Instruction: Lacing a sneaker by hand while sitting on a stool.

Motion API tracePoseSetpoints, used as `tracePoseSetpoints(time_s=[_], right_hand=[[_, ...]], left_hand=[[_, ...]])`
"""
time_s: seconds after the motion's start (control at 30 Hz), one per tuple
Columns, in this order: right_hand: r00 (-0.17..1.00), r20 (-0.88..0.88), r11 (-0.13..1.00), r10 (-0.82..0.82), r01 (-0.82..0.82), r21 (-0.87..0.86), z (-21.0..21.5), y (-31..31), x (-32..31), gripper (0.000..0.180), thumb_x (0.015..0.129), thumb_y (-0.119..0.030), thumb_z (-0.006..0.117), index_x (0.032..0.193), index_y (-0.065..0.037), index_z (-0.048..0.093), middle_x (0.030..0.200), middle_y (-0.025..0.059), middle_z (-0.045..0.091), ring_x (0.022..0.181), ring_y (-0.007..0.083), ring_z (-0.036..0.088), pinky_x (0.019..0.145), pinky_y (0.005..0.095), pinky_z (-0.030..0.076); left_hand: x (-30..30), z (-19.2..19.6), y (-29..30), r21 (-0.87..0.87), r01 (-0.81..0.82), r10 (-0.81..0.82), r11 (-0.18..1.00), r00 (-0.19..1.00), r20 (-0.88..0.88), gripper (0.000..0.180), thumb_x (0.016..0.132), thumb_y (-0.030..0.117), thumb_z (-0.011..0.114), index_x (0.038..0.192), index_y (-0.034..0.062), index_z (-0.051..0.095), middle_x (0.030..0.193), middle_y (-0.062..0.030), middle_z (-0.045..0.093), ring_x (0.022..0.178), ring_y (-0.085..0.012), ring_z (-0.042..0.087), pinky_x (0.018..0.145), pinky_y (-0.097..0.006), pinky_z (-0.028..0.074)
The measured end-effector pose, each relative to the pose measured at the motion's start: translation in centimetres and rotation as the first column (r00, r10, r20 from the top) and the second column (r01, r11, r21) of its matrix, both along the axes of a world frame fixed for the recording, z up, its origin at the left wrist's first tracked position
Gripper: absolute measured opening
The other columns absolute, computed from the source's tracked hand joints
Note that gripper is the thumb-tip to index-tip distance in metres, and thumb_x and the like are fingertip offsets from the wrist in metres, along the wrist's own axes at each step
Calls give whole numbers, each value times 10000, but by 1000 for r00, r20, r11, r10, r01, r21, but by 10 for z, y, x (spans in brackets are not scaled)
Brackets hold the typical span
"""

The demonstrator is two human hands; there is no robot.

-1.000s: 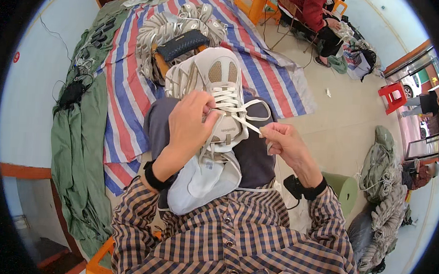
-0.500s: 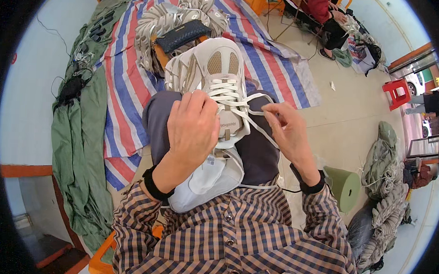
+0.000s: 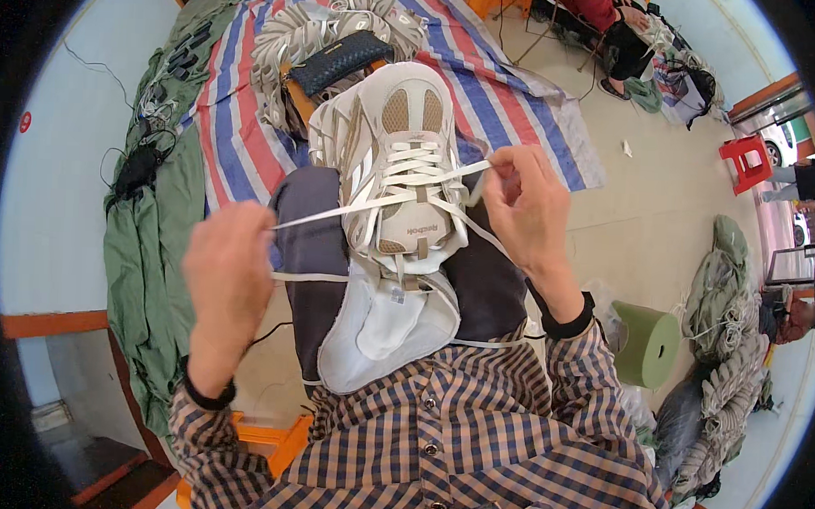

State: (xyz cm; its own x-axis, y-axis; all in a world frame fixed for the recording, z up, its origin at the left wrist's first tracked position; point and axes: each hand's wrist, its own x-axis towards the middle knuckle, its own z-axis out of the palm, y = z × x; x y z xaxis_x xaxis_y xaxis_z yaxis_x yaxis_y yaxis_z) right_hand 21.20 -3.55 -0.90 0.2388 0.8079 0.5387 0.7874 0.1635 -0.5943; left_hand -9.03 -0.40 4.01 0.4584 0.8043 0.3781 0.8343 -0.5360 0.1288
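Here, pinching one lace end (image 3: 337,213) w/ fingers of L hand (image 3: 228,280) on left, other lace end (image 3: 464,169) w/ R hand (image 3: 530,209) on right; holding both taut across beige sneaker (image 3: 408,226), having it on lap (image 3: 313,193), w/ toe (image 3: 411,78) far.

I see a small workroom (image 3: 625,199): shoe tops (image 3: 284,48) lie heaped on a striped sheet (image 3: 542,138), and a white car (image 3: 779,135) stands outside.

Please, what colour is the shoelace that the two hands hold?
The shoelace is off-white; it shows best in the head view.
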Motion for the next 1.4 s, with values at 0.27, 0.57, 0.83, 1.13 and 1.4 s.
tracePoseSetpoints(time_s=[0.27, 0.57, 0.83, 1.13, 1.4], right_hand=[[972, -214, 992, 97, -111, -53, -13, 6, -21, 129, 763, -23, 639, 861, -38, 555, 786, 88, 576, 598, 183, 567, 561, 307, 462], [959, -275, 987, 72, -108, -119, -16, -17, -27, 178, 818, -101, 670, 952, -34, 575, 824, 84, 578, 635, 195, 559, 604, 304, 466], [968, -163, 981, 189, -194, -13, -10, -15, -33, 127, 816, -85, 666, 923, -42, 612, 817, 90, 555, 670, 233, 591, 590, 332, 460], [977, 5, 973, 214, -213, -91, -3, -7, -30, 101, 802, -69, 653, 903, -67, 639, 820, 95, 566, 709, 279, 598, 605, 370, 468], [915, 300, 961, 269, -236, -142, 10, -2, -29, 194, 739, -19, 634, 927, -51, 604, 890, 108, 551, 800, 289, 608, 652, 375, 490]], left_hand=[[-116, -1, -1, 45, -304, 305, 952, 952, -17, 107, 876, 16, 522, 964, 55, 567, 898, -126, 592, 855, -316, 582, 756, -374, 463], [-103, -73, -19, -307, -277, 282, 910, 959, -27, 131, 830, 51, 578, 961, 45, 582, 848, -121, 551, 796, -308, 568, 708, -351, 462], [53, -38, -4, -91, 151, -94, 984, 885, 456, 235, 736, 20, 672, 960, 41, 607, 928, -110, 594, 887, -287, 594, 801, -325, 468], [93, -37, 5, 37, 237, -233, 971, 893, 384, 278, 702, 74, 716, 952, 89, 594, 954, -74, 569, 886, -280, 569, 734, -374, 450], [93, -42, 5, 14, 230, -219, 973, 904, 366, 259, 709, 59, 701, 943, 88, 594, 934, -72, 567, 874, -274, 571, 725, -376, 457]])
